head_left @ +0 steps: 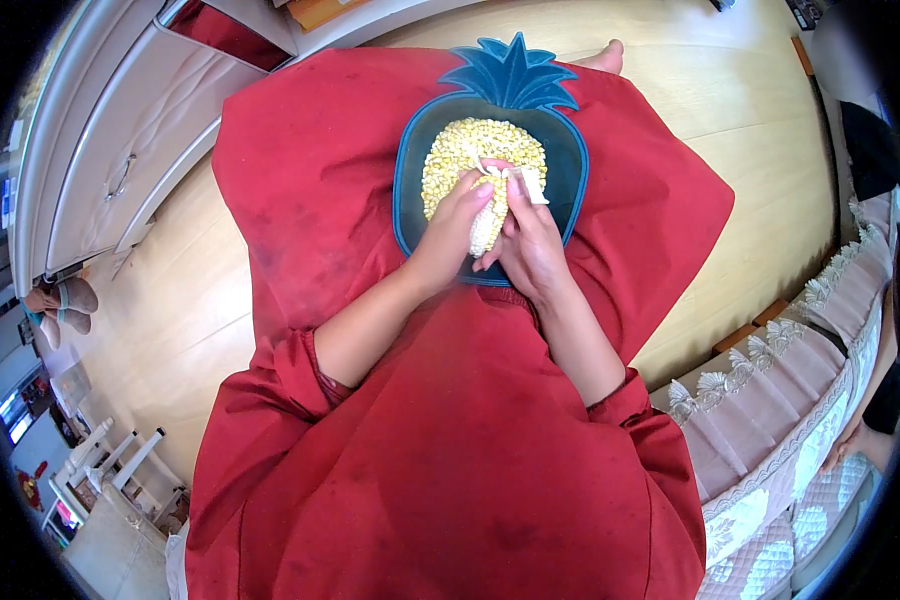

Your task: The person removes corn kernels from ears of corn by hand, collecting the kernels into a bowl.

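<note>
A blue pineapple-shaped bowl (578,165) rests on my lap over red cloth, with loose yellow corn kernels (470,140) heaped inside. Above the heap, a corn cob (485,228) is held between my two hands, partly stripped, with pale bare core towards its lower end. My left hand (452,225) is closed around the cob's left side, thumb on the kernels. On the right side, my right hand (532,235) grips the same cob, its thumb near the top beside a whitish piece of husk or cob (533,184).
White drawers (110,140) stand at the upper left, with slippers (65,300) on the floor below them. A white stool-like frame (110,465) is at the lower left. On the right is a lace-trimmed sofa (760,410), where another person's hand (860,445) rests.
</note>
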The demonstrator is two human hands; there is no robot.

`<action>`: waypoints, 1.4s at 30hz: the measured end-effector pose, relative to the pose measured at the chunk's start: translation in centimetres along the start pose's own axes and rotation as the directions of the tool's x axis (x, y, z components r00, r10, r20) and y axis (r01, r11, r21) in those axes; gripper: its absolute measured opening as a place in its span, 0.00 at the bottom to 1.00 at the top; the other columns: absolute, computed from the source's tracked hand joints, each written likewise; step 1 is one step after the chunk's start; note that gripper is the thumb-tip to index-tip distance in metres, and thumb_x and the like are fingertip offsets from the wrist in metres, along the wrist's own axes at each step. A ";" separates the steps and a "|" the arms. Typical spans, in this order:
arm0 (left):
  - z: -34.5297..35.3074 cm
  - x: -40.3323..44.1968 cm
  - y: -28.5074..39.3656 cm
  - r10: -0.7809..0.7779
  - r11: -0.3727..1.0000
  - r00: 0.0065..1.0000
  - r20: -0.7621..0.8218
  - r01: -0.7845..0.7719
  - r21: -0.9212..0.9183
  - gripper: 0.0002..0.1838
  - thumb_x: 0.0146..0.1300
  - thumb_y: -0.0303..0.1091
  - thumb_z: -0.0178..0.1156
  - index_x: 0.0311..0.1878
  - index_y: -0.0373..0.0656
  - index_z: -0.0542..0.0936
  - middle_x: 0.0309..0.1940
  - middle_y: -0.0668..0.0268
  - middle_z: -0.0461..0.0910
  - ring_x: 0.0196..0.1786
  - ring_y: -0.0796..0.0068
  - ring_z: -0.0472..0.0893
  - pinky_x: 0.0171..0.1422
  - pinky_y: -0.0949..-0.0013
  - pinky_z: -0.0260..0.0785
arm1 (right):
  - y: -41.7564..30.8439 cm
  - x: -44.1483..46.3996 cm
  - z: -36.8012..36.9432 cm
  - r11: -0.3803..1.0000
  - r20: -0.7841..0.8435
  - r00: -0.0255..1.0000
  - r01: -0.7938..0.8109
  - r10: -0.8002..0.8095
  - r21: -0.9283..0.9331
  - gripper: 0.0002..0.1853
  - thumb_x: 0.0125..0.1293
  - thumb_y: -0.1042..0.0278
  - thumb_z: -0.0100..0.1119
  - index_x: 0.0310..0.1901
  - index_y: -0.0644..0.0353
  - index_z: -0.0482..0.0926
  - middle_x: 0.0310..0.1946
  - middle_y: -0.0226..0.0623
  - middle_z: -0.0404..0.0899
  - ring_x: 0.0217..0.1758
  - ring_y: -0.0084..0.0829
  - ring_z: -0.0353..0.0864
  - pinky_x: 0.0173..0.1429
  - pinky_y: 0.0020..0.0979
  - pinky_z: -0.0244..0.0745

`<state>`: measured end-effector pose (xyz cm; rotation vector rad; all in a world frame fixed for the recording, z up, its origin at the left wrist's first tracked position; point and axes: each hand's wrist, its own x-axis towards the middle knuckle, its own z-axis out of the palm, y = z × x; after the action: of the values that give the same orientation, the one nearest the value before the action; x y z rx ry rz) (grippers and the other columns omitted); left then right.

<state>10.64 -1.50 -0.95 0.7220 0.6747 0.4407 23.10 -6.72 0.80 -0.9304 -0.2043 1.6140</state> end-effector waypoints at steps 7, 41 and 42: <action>1.3 0.0 -0.1 0.040 0.993 0.997 -0.067 -0.032 0.116 0.22 0.78 0.47 0.44 0.64 0.42 0.65 0.31 0.69 0.76 0.21 0.83 0.71 0.20 0.79 0.59 | 0.2 0.1 -0.9 1.000 0.033 0.999 -0.009 0.009 -0.001 0.22 0.80 0.52 0.39 0.65 0.56 0.68 0.45 0.38 0.79 0.33 0.25 0.82 0.22 0.26 0.81; 0.5 0.4 -0.5 0.033 0.998 0.997 -0.067 -0.036 -0.045 0.21 0.77 0.44 0.46 0.65 0.43 0.64 0.31 0.70 0.75 0.24 0.85 0.70 0.22 0.79 0.58 | 0.1 0.0 -0.5 0.996 0.066 0.997 0.022 -0.028 0.083 0.20 0.80 0.55 0.39 0.66 0.53 0.67 0.53 0.37 0.76 0.49 0.26 0.80 0.33 0.29 0.83; 0.9 0.1 -0.2 0.061 0.995 0.997 -0.051 -0.056 0.081 0.20 0.77 0.43 0.47 0.65 0.43 0.64 0.30 0.71 0.75 0.22 0.85 0.69 0.22 0.79 0.57 | 0.3 0.1 -0.4 0.995 0.025 0.999 0.036 -0.038 0.089 0.20 0.80 0.55 0.39 0.66 0.53 0.67 0.54 0.37 0.76 0.49 0.27 0.80 0.34 0.29 0.83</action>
<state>11.39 -2.02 -0.62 0.8091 0.7262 0.4906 23.18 -6.82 0.31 -0.8332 -0.1666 1.5897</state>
